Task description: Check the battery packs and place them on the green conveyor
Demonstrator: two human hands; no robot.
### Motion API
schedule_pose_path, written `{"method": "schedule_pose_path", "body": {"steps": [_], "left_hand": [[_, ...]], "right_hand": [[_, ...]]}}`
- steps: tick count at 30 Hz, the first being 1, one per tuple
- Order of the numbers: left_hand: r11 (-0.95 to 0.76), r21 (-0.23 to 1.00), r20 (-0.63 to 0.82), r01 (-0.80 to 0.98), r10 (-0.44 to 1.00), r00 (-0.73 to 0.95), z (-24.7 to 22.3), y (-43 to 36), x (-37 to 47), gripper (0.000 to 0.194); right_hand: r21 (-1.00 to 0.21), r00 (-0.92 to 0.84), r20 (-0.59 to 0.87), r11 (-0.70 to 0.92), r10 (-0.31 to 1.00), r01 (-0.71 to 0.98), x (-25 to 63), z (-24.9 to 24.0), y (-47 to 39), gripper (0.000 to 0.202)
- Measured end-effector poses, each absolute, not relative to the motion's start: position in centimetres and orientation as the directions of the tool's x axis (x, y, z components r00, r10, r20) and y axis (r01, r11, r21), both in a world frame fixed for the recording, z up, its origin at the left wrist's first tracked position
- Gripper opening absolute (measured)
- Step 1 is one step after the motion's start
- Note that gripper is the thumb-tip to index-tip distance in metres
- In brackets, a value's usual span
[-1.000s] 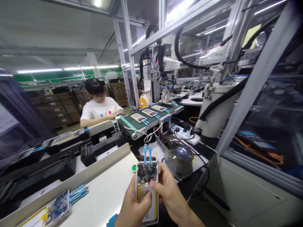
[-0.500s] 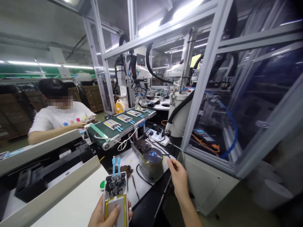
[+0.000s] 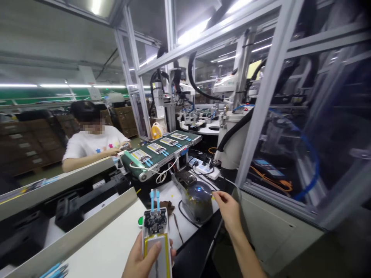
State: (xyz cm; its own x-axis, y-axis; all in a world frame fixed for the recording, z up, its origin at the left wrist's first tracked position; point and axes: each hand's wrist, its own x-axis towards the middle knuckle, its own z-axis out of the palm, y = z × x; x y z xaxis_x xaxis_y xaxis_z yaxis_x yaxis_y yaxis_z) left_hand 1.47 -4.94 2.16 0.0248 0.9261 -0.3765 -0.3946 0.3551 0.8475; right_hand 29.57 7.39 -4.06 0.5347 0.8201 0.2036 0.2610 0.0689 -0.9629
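My left hand (image 3: 145, 256) grips an open white device (image 3: 156, 231) at the bottom centre, thumb across its silver and yellow battery. A dark circuit board shows at its upper end, and two light blue cable ends stick up from there. My right hand (image 3: 228, 208) is beside the round dark dispenser (image 3: 198, 200) with a blue light, thumb and forefinger pinched together. Whatever is between those fingertips, if anything, is too small to make out.
A green conveyor (image 3: 156, 157) carries several similar devices. Across the bench a person (image 3: 92, 146) in a white shirt works with both hands. A power strip (image 3: 204, 169) with cables lies behind the dispenser. A framed machine enclosure (image 3: 278, 216) stands at right.
The view has shifted, so most things appear further right. The devices on the conveyor have moved toward its near left end. My left hand still holds the device; my right hand remains beside the dispenser.
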Motion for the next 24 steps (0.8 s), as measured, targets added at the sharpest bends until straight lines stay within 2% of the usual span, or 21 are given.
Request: {"method": "schedule_pose_path", "body": {"steps": [3,7,12,15,18,21,24], "left_hand": [[0.299,0.856,-0.295,-0.422,0.952,0.076,1.9,-4.9,1.4,0.066],[0.271,0.858,-0.256,-0.436,0.962,0.094,1.6,-4.8,1.3,0.062],[0.264,0.867,-0.244,-0.423,0.965,0.102,2.5,-5.1,1.3,0.051],[0.266,0.873,-0.247,-0.408,0.964,0.101,3.1,-5.2,1.3,0.048],[0.255,0.881,-0.229,-0.399,0.967,0.112,3.1,-5.3,1.2,0.046],[0.246,0.896,-0.204,-0.370,0.968,0.150,2.8,-5.3,1.2,0.040],[0.216,0.917,-0.160,-0.336,0.969,0.188,2.7,-5.3,1.2,0.031]], "right_hand": [[-0.901,0.497,0.315,0.090,0.808,0.425,29.8,-3.5,7.5,0.030],[-0.744,0.360,0.515,0.198,0.778,0.638,29.5,-1.8,7.4,0.017],[-0.598,0.184,0.632,0.323,0.753,0.733,28.1,0.4,6.4,0.012],[-0.577,0.068,0.642,0.423,0.764,0.699,25.7,2.3,4.8,0.013],[-0.653,-0.239,0.534,0.575,0.811,0.492,22.5,4.8,2.5,0.013],[-0.733,-0.597,0.384,0.626,0.705,0.267,19.8,7.0,0.9,0.009],[-0.719,-0.725,0.296,0.645,0.622,0.260,18.5,7.9,0.4,0.003]]}}
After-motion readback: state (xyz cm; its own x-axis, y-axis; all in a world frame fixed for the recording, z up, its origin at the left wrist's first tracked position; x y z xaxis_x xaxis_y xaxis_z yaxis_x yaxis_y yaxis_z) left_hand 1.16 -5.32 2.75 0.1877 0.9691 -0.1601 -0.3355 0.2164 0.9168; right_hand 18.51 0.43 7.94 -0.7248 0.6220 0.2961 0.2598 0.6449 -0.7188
